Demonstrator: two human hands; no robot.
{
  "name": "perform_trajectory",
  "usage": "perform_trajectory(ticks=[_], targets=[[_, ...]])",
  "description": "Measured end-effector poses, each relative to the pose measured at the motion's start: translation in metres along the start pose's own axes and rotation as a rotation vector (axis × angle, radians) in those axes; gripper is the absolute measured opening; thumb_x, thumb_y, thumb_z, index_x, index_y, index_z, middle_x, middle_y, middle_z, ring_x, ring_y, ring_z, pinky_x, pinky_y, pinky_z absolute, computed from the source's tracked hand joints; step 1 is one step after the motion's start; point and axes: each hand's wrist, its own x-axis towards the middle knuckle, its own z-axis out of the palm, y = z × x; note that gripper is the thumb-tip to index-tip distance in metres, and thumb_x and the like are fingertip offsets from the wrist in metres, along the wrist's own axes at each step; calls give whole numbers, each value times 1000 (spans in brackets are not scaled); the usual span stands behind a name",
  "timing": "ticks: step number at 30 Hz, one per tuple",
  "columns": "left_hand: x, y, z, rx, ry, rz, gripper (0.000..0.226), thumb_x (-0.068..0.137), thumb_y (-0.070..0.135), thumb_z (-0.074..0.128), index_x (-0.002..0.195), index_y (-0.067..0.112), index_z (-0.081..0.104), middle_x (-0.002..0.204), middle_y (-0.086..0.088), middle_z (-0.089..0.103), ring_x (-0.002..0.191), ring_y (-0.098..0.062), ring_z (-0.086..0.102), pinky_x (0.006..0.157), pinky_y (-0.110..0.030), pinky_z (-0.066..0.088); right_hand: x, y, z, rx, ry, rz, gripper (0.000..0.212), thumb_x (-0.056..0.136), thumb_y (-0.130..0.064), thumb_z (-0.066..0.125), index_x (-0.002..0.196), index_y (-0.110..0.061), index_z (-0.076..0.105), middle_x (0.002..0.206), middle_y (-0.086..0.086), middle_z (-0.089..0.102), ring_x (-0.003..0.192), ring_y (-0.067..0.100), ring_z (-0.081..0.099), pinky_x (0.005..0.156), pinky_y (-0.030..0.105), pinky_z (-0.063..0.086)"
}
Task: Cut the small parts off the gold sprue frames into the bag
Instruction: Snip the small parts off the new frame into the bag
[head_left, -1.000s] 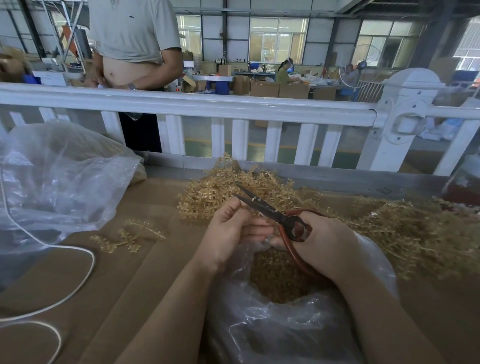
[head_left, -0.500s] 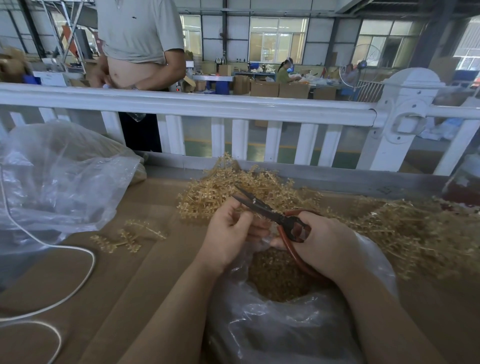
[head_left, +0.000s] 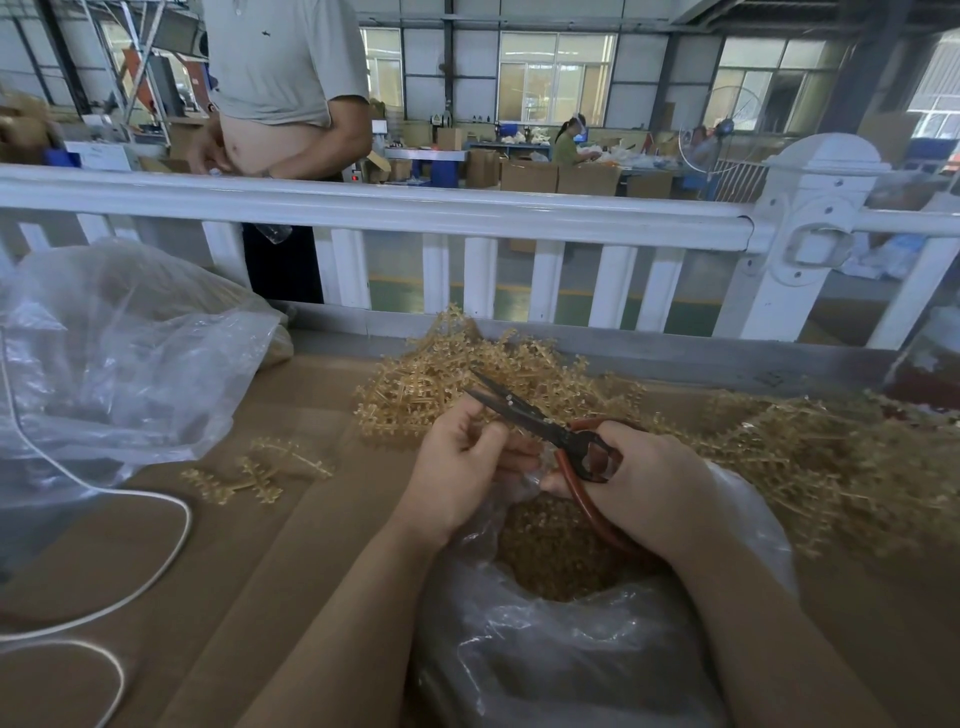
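Observation:
My right hand (head_left: 641, 488) grips red-handled scissors (head_left: 540, 426), their dark blades slightly apart and pointing up-left. My left hand (head_left: 462, 467) has its fingers curled right beside the blades; whatever it pinches is too small to make out. Both hands hover over a clear plastic bag (head_left: 571, 660) whose open mouth shows a heap of cut gold parts (head_left: 550, 551). A pile of gold sprue frames (head_left: 431, 374) lies just beyond the hands. A larger heap (head_left: 826, 457) spreads to the right.
A brown cardboard surface (head_left: 208, 571) covers the table. Loose sprue pieces (head_left: 249, 478) lie left of the hands. A big crumpled clear bag (head_left: 114, 353) and a white cable (head_left: 156, 571) sit at the left. A white railing (head_left: 415, 208) runs behind, a person standing beyond it.
The scissor blades have shifted slightly against my left fingers. Both hands stay over the bag. The person behind the railing has shifted right.

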Motion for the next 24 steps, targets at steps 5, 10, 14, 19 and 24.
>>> perform_trajectory(ticks=[5,10,14,19,24], targets=[[-1,1,0,-13,15,5,16,103,0,42,105,2,58,83,-13,75,74,-24,74,58,-28,58,2,3,4,14,40,-24,60,51,-102,33,69,-46,43,65,-22,56,62,-9,48,56,10,32],[0,1,1,-45,34,10,18,103,0,39,106,-2,56,84,-17,73,71,-22,73,55,-27,57,2,3,4,10,34,-6,69,47,-103,32,72,-41,50,65,-20,59,63,-7,52,54,11,33],[3,-1,-1,-109,59,6,19,103,4,40,99,6,59,95,-15,75,84,-26,75,56,-30,57,1,1,1,7,27,-24,60,52,-102,35,72,-46,47,65,-23,58,63,-9,51,52,10,32],[12,-7,-7,-217,100,-16,25,99,4,33,90,12,55,92,-10,75,88,-28,74,63,-29,58,0,-1,3,152,90,9,58,54,-100,48,73,-45,57,69,-25,62,66,-6,57,56,13,39],[14,-8,-14,-396,96,-36,24,91,10,29,79,15,49,80,-8,68,79,-28,73,63,-29,56,4,-1,3,464,130,93,66,47,-92,61,74,-32,69,75,-25,67,71,-6,62,56,17,42]])
